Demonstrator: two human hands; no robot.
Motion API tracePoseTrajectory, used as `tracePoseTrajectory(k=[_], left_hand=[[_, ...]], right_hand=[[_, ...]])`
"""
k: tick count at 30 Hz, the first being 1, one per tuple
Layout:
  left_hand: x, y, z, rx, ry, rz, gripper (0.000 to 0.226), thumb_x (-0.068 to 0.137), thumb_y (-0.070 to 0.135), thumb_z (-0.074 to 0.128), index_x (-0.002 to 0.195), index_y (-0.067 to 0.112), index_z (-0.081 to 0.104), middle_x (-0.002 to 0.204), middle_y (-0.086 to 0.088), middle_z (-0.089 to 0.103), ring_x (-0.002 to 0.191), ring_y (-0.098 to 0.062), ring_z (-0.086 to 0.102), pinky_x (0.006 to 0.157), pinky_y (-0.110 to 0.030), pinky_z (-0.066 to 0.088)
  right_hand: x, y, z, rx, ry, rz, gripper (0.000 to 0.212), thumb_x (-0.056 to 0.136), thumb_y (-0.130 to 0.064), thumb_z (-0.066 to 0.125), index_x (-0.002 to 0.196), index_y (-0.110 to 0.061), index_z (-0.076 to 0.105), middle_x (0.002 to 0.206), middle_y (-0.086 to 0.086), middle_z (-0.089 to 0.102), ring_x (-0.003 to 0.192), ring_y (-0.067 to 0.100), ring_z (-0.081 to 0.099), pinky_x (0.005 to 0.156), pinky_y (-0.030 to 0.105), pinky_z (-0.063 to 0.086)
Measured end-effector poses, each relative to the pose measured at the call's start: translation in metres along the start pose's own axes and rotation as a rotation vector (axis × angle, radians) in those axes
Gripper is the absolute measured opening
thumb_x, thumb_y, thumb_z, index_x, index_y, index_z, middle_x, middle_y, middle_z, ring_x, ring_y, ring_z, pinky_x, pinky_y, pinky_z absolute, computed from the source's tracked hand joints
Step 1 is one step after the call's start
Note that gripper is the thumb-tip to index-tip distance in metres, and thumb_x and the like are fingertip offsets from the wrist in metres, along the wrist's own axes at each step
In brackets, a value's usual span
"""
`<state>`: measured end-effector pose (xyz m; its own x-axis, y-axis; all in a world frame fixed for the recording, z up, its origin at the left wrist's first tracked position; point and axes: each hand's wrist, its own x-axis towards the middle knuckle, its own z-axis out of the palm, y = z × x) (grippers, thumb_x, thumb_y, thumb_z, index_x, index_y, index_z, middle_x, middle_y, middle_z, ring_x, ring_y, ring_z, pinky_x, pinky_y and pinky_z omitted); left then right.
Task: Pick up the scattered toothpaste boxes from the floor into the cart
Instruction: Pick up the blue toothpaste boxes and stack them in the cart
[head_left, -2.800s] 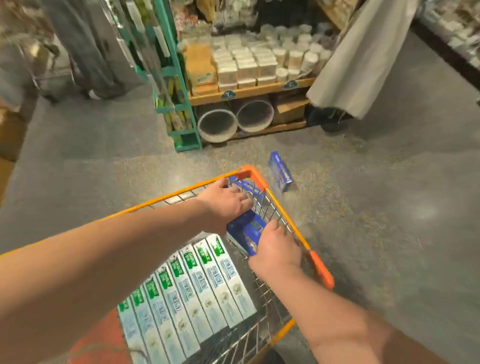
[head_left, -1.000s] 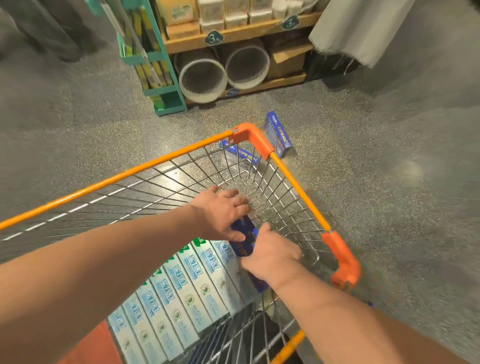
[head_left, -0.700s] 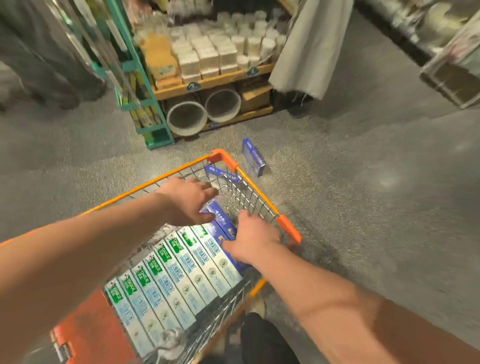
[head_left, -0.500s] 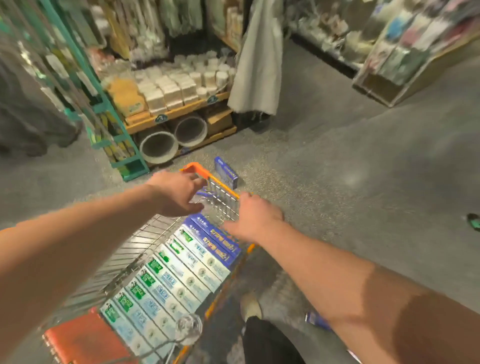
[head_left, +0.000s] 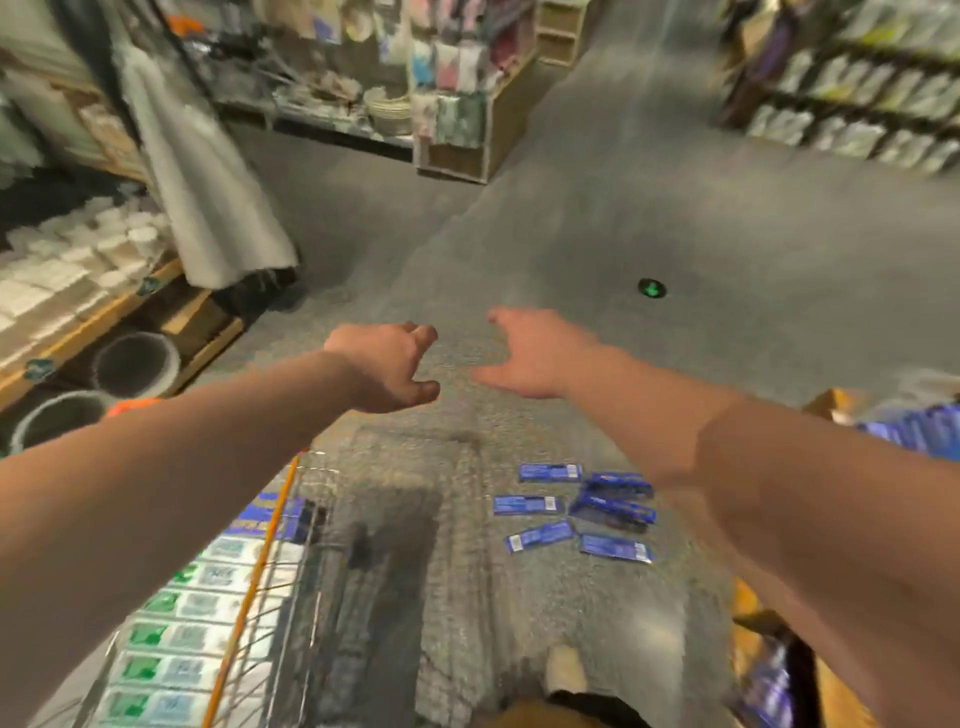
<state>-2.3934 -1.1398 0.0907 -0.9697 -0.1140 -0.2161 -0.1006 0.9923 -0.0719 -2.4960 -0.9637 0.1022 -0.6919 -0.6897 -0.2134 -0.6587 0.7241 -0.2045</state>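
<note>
My cart (head_left: 251, 587) stood nearest, on my left, holding a row of green-and-white boxes (head_left: 202, 605) too blurred to count. To its right, six blue toothpaste boxes (head_left: 527, 505) lay scattered on the floor (head_left: 467, 613). Farther out, my left hand (head_left: 387, 366) and right hand (head_left: 530, 353) had left the cart and hung empty, fingers loosely spread.

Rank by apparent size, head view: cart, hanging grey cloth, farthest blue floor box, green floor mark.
1. cart, nearest and cropped, so unsure against the cloth
2. hanging grey cloth
3. blue box
4. green floor mark
</note>
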Motion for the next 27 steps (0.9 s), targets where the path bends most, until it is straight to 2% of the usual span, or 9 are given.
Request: tracePoseTrajectory(k=[4, 8, 14, 19, 22, 24, 27], left_hand=[[0.054, 0.081, -0.002, 0.010, -0.045, 0.072, 0.071, 0.093, 0.065, 0.051, 0.146, 0.020, 0.039, 0.141, -0.007, 0.056, 0.124, -0.032, 0.058, 0.089, -0.041, 0.049], [0.109, 0.159, 0.006, 0.013, -0.086, 0.111, 0.071, 0.092, 0.065, 0.050, 0.147, 0.021, 0.040, 0.139, -0.005, 0.057, 0.123, -0.030, 0.058, 0.088, -0.041, 0.051], [0.188, 0.253, 0.051, -0.047, -0.181, 0.143, 0.071, 0.088, 0.067, 0.049, 0.140, 0.019, 0.044, 0.129, -0.008, 0.059, 0.114, -0.031, 0.060, 0.088, -0.045, 0.053], [0.251, 0.298, 0.110, -0.146, -0.290, 0.186, 0.095, 0.066, 0.078, 0.031, 0.133, 0.012, 0.048, 0.121, -0.013, 0.061, 0.106, -0.035, 0.062, 0.088, -0.048, 0.054], [0.297, 0.312, 0.145, -0.138, -0.320, 0.220, 0.072, 0.086, 0.066, 0.050, 0.132, 0.011, 0.048, 0.125, -0.013, 0.059, 0.111, -0.035, 0.060, 0.085, -0.043, 0.051], [0.332, 0.321, 0.174, -0.115, -0.322, 0.263, 0.068, 0.090, 0.063, 0.053, 0.136, 0.013, 0.046, 0.131, -0.011, 0.058, 0.116, -0.034, 0.059, 0.084, -0.042, 0.050], [0.383, 0.338, 0.227, -0.100, -0.349, 0.329, 0.066, 0.090, 0.065, 0.054, 0.133, 0.016, 0.046, 0.128, -0.009, 0.056, 0.116, -0.034, 0.059, 0.079, -0.042, 0.045]], right_hand=[[-0.033, 0.100, -0.011, 0.045, -0.004, 0.075, 0.081, 0.088, -0.057, 0.070, 0.152, -0.016, 0.043, 0.147, 0.013, 0.055, 0.135, 0.032, 0.050, 0.104, 0.034, 0.043], [-0.045, 0.197, 0.001, 0.089, -0.051, 0.163, 0.088, 0.084, -0.061, 0.069, 0.154, -0.016, 0.038, 0.142, 0.014, 0.057, 0.130, 0.034, 0.054, 0.100, 0.038, 0.047], [-0.036, 0.318, 0.033, 0.106, -0.105, 0.198, 0.086, 0.084, -0.057, 0.070, 0.151, -0.012, 0.041, 0.136, 0.015, 0.061, 0.125, 0.035, 0.057, 0.098, 0.039, 0.050], [0.000, 0.384, 0.078, 0.109, -0.189, 0.246, 0.084, 0.083, -0.057, 0.069, 0.149, -0.013, 0.041, 0.135, 0.016, 0.061, 0.124, 0.037, 0.058, 0.101, 0.043, 0.050], [0.030, 0.415, 0.110, 0.127, -0.203, 0.276, 0.084, 0.083, -0.057, 0.070, 0.148, -0.014, 0.041, 0.131, 0.016, 0.063, 0.122, 0.037, 0.059, 0.099, 0.044, 0.051], [0.049, 0.439, 0.136, 0.136, -0.215, 0.301, 0.082, 0.085, -0.057, 0.070, 0.149, -0.016, 0.040, 0.133, 0.014, 0.061, 0.123, 0.035, 0.058, 0.099, 0.043, 0.050], [0.078, 0.475, 0.186, 0.153, -0.236, 0.340, 0.082, 0.090, -0.055, 0.069, 0.154, -0.018, 0.034, 0.136, 0.012, 0.059, 0.126, 0.032, 0.055, 0.097, 0.039, 0.048]])
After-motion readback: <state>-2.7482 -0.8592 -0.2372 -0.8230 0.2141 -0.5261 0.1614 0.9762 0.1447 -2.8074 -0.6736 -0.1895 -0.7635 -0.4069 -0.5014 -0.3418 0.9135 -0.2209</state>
